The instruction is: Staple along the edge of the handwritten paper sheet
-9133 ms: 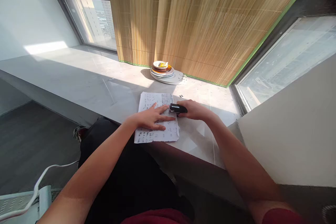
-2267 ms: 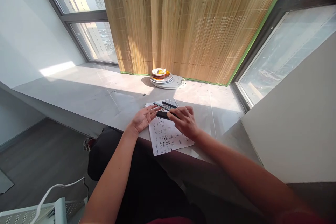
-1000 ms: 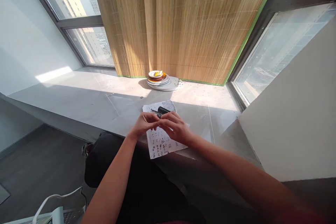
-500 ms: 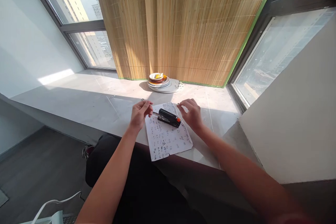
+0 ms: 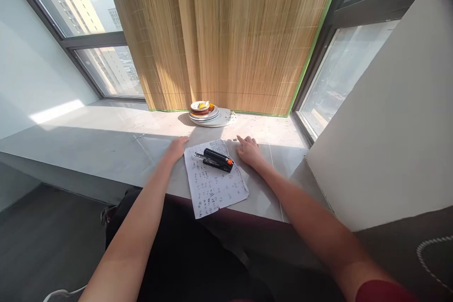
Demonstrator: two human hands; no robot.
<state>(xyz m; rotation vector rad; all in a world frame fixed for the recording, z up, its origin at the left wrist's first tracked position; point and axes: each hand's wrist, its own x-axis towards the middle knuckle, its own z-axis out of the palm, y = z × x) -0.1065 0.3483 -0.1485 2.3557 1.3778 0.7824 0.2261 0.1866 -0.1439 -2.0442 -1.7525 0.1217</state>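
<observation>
A black stapler [image 5: 217, 160] with an orange end lies on a sheet of handwritten paper [image 5: 212, 193]. Its metal part sticks out to the left. My left hand [image 5: 176, 148] rests on the sill at the paper's upper left edge, fingers stretched out, with nothing visible in it. On the other side, my right hand [image 5: 249, 150] lies on the sill with the index finger extended and the other fingers loosely bent. Just beside that fingertip is a small dark piece [image 5: 234, 139], too small to identify.
Stacked plates and bowls [image 5: 204, 114] stand on the sill [image 5: 88, 139] beneath a bamboo blind [image 5: 226, 47]. A white wall [image 5: 375, 151] rises at the right. The sill's front edge runs above my legs.
Both hands have come down onto the sill from above the paper and their pinched fingers have loosened. The small dark piece now lies by my right fingertip. The view has shifted slightly right.
</observation>
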